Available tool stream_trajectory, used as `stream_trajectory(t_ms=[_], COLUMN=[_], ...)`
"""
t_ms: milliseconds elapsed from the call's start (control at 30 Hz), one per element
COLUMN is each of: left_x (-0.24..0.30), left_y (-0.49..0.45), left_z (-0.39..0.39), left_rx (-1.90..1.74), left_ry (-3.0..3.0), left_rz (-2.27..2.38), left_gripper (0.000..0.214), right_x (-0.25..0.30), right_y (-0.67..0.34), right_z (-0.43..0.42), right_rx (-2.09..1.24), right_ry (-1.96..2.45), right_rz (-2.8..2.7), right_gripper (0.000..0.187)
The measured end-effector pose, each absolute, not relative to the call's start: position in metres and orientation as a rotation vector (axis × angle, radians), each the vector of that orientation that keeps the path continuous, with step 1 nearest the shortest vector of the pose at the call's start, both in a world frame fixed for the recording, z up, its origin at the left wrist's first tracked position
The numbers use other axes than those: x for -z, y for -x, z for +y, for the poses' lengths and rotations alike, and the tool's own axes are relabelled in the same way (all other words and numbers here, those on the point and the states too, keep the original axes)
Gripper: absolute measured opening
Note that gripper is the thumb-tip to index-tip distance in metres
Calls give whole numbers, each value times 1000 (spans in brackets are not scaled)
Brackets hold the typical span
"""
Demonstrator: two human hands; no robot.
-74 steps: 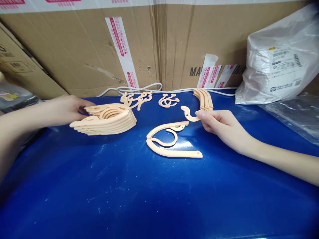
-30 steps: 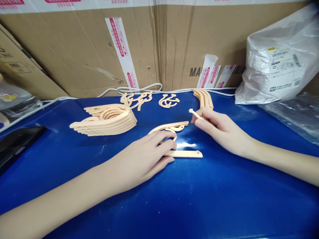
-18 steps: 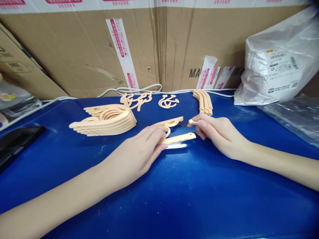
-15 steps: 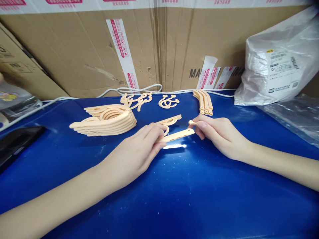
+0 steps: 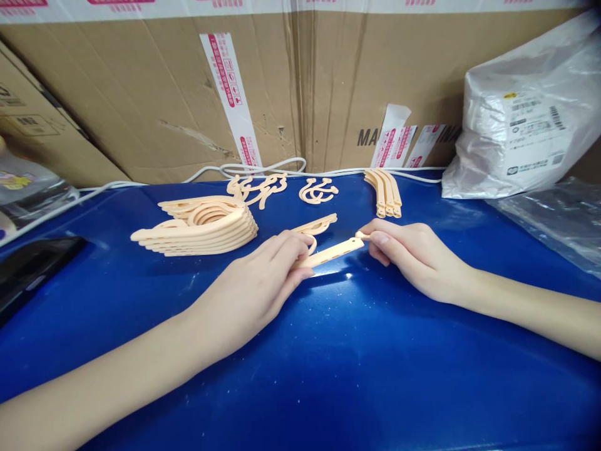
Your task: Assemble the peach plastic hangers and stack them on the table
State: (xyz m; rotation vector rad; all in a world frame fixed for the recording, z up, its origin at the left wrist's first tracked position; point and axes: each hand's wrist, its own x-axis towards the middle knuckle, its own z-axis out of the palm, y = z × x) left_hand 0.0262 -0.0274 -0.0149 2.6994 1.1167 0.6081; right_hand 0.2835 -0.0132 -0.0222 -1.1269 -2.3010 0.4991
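My left hand point(image 5: 270, 282) is closed round a cream plastic hanger point(image 5: 334, 251), whose flat, slotted arm points right with a small hole near its end. A second arm point(image 5: 319, 223) of it shows beyond my fingers, with a curved piece between. Pinched in my right hand point(image 5: 413, 257) is a small cream plastic piece point(image 5: 361, 235) with a rounded tip. That tip is at the holed end of the arm; whether they touch I cannot tell. Most of the small piece is hidden by my fingers.
Left lies a stack of cream hangers point(image 5: 201, 235). Behind are loose curved hooks point(image 5: 318, 191), more hook pieces point(image 5: 260, 190) and several curved arms point(image 5: 384, 193). A black phone-like object point(image 5: 37, 269), white cable point(image 5: 188, 178), plastic-wrapped parcel point(image 5: 511, 125) and cardboard box point(image 5: 164, 94) border the blue tabletop point(image 5: 375, 376).
The hanger in my left hand has tilted, its holed end rising slightly towards the small piece. The gap between them has narrowed; my right hand has hardly moved.
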Motion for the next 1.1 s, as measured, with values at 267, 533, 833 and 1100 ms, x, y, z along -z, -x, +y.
stream_trajectory(t_ms=[267,533,833,1100], left_x=[15,18,15,16], left_y=[-26,-27,-27,-25], left_z=[-29,-28,-30,-30], left_rx=[-593,-573,-588,-590], left_ry=[-2694,-2664,-2631,-2662], left_rz=[1106,1093,1068,1049], left_gripper=[8,4,2,5], right_x=[20,19,18,22], right_y=[-283,-281,-281,-283], right_z=[-14,-16,-16,-17], right_rx=[-485,-498,-505,-314], right_ry=[1137,1160,1128,1159], right_rz=[-2397,-2363,-2383,-2466], right_gripper=[29,28,33,36])
